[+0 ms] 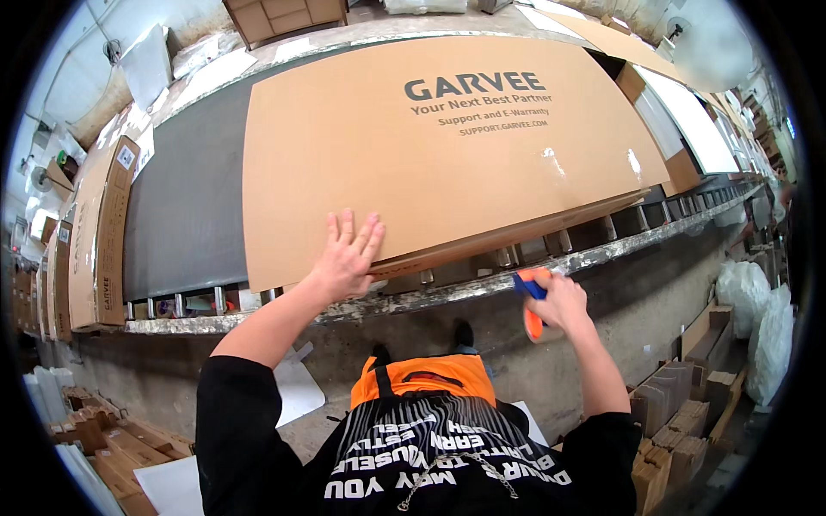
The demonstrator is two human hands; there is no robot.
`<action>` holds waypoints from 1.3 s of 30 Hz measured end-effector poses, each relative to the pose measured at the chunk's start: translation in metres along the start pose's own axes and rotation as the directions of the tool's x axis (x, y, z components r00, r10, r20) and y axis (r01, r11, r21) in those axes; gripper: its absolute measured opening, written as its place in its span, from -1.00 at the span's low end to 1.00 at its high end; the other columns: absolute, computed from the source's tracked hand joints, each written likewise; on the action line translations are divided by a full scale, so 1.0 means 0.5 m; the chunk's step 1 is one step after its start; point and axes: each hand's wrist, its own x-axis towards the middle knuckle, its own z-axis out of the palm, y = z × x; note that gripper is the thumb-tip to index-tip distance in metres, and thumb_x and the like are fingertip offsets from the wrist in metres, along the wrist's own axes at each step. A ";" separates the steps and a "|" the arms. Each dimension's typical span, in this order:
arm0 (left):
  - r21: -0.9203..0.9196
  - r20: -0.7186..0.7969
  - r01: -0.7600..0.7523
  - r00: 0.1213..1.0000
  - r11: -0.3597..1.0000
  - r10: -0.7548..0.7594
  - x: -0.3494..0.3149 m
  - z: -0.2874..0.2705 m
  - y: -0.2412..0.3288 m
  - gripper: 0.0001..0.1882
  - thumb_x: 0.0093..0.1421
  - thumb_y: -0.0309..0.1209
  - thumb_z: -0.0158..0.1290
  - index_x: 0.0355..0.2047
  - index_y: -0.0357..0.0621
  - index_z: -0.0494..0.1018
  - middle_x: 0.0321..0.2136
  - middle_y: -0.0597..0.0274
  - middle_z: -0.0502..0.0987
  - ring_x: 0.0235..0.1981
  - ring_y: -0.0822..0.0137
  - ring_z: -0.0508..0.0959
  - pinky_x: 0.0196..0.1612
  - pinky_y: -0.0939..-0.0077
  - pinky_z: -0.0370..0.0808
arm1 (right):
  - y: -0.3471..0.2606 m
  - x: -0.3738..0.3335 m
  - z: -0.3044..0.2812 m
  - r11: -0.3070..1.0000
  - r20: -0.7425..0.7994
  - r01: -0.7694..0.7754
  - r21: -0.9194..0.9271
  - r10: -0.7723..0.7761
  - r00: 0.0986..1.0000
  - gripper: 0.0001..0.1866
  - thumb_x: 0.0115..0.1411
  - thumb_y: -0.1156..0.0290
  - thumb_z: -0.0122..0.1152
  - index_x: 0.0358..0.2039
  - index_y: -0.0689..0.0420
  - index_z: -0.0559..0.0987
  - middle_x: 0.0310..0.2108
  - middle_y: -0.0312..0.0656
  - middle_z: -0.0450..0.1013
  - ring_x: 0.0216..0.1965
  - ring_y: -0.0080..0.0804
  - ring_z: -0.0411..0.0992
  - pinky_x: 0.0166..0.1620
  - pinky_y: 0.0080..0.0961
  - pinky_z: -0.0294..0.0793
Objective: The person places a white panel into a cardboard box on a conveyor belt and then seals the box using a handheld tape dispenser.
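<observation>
A large flat brown cardboard box (370, 146) with dark print lies across the roller conveyor in front of me. My left hand (348, 258) rests on its near left part, palm down with the fingers stretched out. Off the conveyor's near edge, to the right, my right hand (559, 301) is wrapped round a tape dispenser (533, 291) with blue and orange parts. The dispenser is apart from the box. Strips of clear tape shine on the box's right side.
The conveyor's chipped metal rail (465, 291) runs along the near side, with a dark belt (185, 189) left of the box. Another carton (101, 232) stands farther left. White panels (688, 116) lie to the right. Folded cardboard (680, 421) and plastic-wrapped bundles (770, 335) stand on the floor at right.
</observation>
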 end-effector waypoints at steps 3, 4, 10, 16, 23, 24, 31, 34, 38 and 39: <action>0.023 -0.025 -0.030 0.999 0.999 0.030 -0.002 0.003 -0.002 -0.01 -0.09 -0.11 0.25 0.31 -0.21 0.09 0.32 -0.05 0.11 0.26 -0.44 0.11 0.20 -0.54 -0.02 | -0.160 0.027 -0.100 0.917 -0.408 0.366 0.157 -0.277 0.870 -0.50 0.00 0.20 0.20 0.02 -0.10 0.51 -0.03 0.01 0.39 -0.16 0.05 0.49 -0.10 -0.10 0.50; 0.019 -0.032 -0.032 0.999 0.999 0.033 -0.005 0.007 -0.005 -0.01 -0.09 -0.11 0.25 0.31 -0.21 0.09 0.32 -0.05 0.11 0.26 -0.44 0.11 0.20 -0.54 -0.02 | -0.209 0.054 -0.135 0.926 -0.427 0.365 0.100 -0.291 0.856 -0.50 0.01 0.20 0.19 0.03 -0.09 0.50 -0.02 0.00 0.39 -0.18 0.05 0.50 -0.14 -0.11 0.51; -0.049 -0.140 -0.056 0.989 0.997 0.049 -0.004 0.026 -0.012 -0.03 -0.12 -0.14 0.27 0.31 -0.11 0.14 0.32 0.09 0.14 0.26 -0.42 0.12 0.17 -0.59 -0.02 | -0.345 0.226 -0.293 0.970 -0.246 0.242 0.036 -0.226 0.942 -0.55 -0.14 0.22 0.21 -0.15 0.00 0.62 -0.33 -0.01 0.54 -0.27 -0.03 0.53 -0.21 -0.19 0.53; -0.073 -0.179 -0.059 0.983 0.996 0.045 -0.034 0.042 -0.023 -0.05 -0.18 -0.17 0.28 0.27 -0.06 0.21 0.29 0.13 0.21 0.24 -0.36 0.18 0.17 -0.59 -0.01 | -0.275 0.120 -0.203 0.956 0.154 0.287 -0.054 -0.276 0.949 -0.66 -0.26 0.15 0.26 -0.41 -0.04 0.70 -0.46 0.00 0.57 -0.32 -0.07 0.57 -0.16 -0.28 0.55; -0.075 -0.251 -0.046 0.968 0.996 0.026 -0.031 0.044 -0.021 -0.05 -0.24 -0.21 0.28 0.25 -0.04 0.25 0.26 0.17 0.27 0.25 -0.31 0.19 0.21 -0.52 0.01 | -0.356 0.100 -0.052 0.937 0.183 0.258 -0.238 -0.217 0.959 -0.68 -0.19 0.23 0.20 -0.42 0.12 0.68 -0.41 0.00 0.59 -0.26 -0.13 0.60 -0.20 -0.32 0.57; -0.088 -0.257 -0.050 0.966 0.995 0.026 -0.028 0.041 -0.020 -0.05 -0.21 -0.20 0.28 0.27 -0.03 0.23 0.27 0.18 0.25 0.25 -0.32 0.18 0.20 -0.54 0.00 | -0.352 0.107 0.004 0.932 0.136 0.267 -0.244 -0.239 0.961 -0.68 -0.19 0.22 0.20 -0.43 0.13 0.68 -0.44 0.03 0.59 -0.28 -0.13 0.60 -0.20 -0.31 0.58; -0.194 -0.298 0.108 0.941 0.975 -0.164 -0.087 0.047 -0.039 -0.01 -0.15 -0.07 0.32 0.22 -0.32 0.21 0.24 -0.09 0.24 0.31 -0.08 0.18 0.36 -0.06 -0.02 | -0.312 0.004 0.028 0.976 0.180 0.210 -0.056 -0.197 0.964 -0.55 -0.12 0.15 0.19 -0.17 0.01 0.63 -0.15 0.08 0.47 -0.17 0.01 0.53 -0.12 -0.14 0.54; -0.187 -0.300 0.129 0.937 0.974 -0.182 -0.103 0.058 -0.038 0.02 -0.17 -0.07 0.34 0.21 -0.42 0.19 0.23 -0.18 0.23 0.32 -0.08 0.16 0.37 -0.05 -0.01 | -0.358 -0.044 -0.048 0.958 0.118 0.282 -0.049 -0.275 0.954 -0.54 -0.10 0.13 0.20 -0.14 -0.02 0.59 -0.14 0.06 0.45 -0.23 0.04 0.54 -0.15 -0.10 0.54; -0.349 -0.310 0.131 0.918 0.928 -0.246 -0.101 0.073 -0.050 0.16 -0.19 -0.10 0.37 0.26 -0.52 0.01 0.25 -0.30 0.14 0.34 -0.14 0.08 0.36 -0.07 -0.02 | -0.503 -0.023 -0.136 0.895 -0.373 0.445 0.029 -0.403 0.835 -0.48 -0.04 0.13 0.23 -0.02 -0.06 0.47 -0.12 0.04 0.41 -0.30 0.08 0.53 -0.22 -0.06 0.54; -0.348 -0.319 0.106 0.921 0.932 -0.223 -0.098 0.070 -0.047 0.16 -0.19 -0.10 0.37 0.26 -0.52 0.01 0.25 -0.30 0.14 0.34 -0.14 0.08 0.36 -0.07 -0.02 | -0.537 0.000 -0.150 0.861 -0.490 0.504 0.070 -0.410 0.769 -0.52 -0.02 0.14 0.21 -0.05 -0.03 0.50 -0.15 0.06 0.43 -0.33 0.07 0.53 -0.24 -0.06 0.54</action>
